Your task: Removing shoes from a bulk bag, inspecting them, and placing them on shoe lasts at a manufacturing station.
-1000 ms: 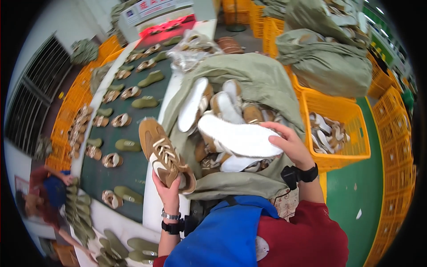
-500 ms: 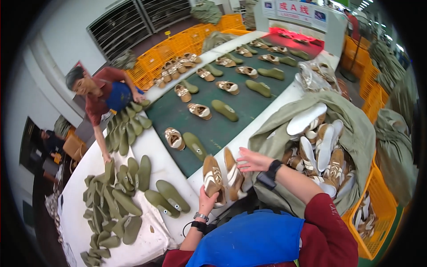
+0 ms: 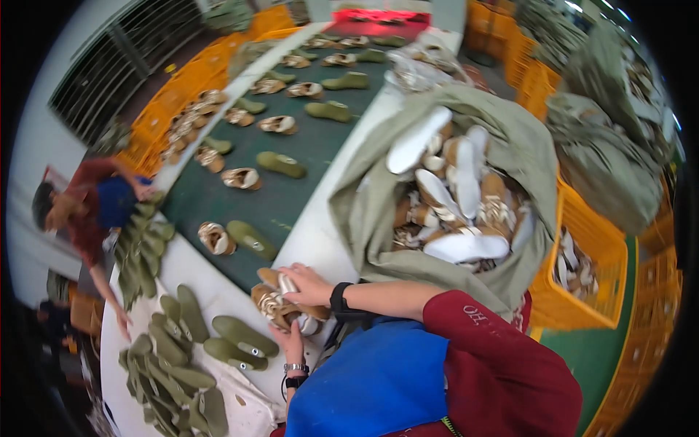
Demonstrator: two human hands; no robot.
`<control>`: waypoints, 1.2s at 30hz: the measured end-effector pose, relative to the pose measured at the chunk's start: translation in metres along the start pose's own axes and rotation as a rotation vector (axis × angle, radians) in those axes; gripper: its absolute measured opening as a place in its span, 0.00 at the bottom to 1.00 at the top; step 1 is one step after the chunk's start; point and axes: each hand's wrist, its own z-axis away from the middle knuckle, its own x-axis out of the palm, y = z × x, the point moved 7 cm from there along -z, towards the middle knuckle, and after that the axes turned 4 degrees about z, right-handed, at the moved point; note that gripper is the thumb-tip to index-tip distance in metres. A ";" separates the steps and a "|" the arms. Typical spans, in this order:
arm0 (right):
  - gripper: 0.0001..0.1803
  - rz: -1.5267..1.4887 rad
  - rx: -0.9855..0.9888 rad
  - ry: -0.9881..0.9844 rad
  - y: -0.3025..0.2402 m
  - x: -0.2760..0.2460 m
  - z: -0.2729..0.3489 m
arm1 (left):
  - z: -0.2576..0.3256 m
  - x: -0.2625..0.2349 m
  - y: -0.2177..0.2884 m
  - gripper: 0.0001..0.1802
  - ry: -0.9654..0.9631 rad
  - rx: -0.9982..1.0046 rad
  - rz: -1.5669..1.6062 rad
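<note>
At the near end of the white tabletop I hold two tan sneaker uppers with white stripes and laces, side by side. My left hand [image 3: 289, 344] is closed on the heel end of the left shoe [image 3: 270, 309]. Over the right shoe [image 3: 314, 312] lies my right hand [image 3: 309, 285], its fingers curled across the top. The soles of both shoes are hidden. Two green shoe lasts [image 3: 244, 336] rest on the table left of my hands. Beyond them, on the dark green conveyor belt [image 3: 206, 266], lie a tan shoe [image 3: 217, 238] and a green last [image 3: 251, 239].
Right of my arm, a grey-green sack [image 3: 357, 211] of shoes gapes open beside a yellow crate [image 3: 582, 311]. A co-worker [image 3: 84, 200] reaches over heaped green lasts [image 3: 169, 379] at the left. Shoes and lasts line the belt toward a red-lit opening [image 3: 382, 18].
My view has swung right. My right hand, spread beside the right shoe before, now rests on it, and the shoes are closer together. The co-worker's lower hand has come off the last.
</note>
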 end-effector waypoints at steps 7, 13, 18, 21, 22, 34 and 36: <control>0.16 -0.162 0.164 0.110 0.042 -0.151 0.069 | 0.027 0.044 0.142 0.37 -0.174 0.720 -0.542; 0.20 0.881 0.924 0.157 0.185 -0.328 0.279 | 0.025 0.078 0.131 0.33 -0.306 0.727 -0.810; 0.24 0.903 0.920 0.096 0.148 -0.341 0.314 | 0.022 0.090 0.137 0.34 -0.355 0.733 -0.855; 0.24 1.025 0.783 0.201 0.142 -0.335 0.304 | 0.020 0.079 0.131 0.37 -0.343 0.721 -0.876; 0.21 1.044 0.735 0.229 0.150 -0.329 0.300 | 0.023 0.069 0.129 0.37 -0.289 0.687 -0.927; 0.09 0.551 0.286 0.816 -0.002 -0.346 0.170 | 0.052 0.054 0.167 0.29 0.118 1.081 -1.065; 0.08 0.564 0.065 0.795 -0.028 -0.317 0.123 | 0.049 0.053 0.168 0.28 0.098 1.081 -1.045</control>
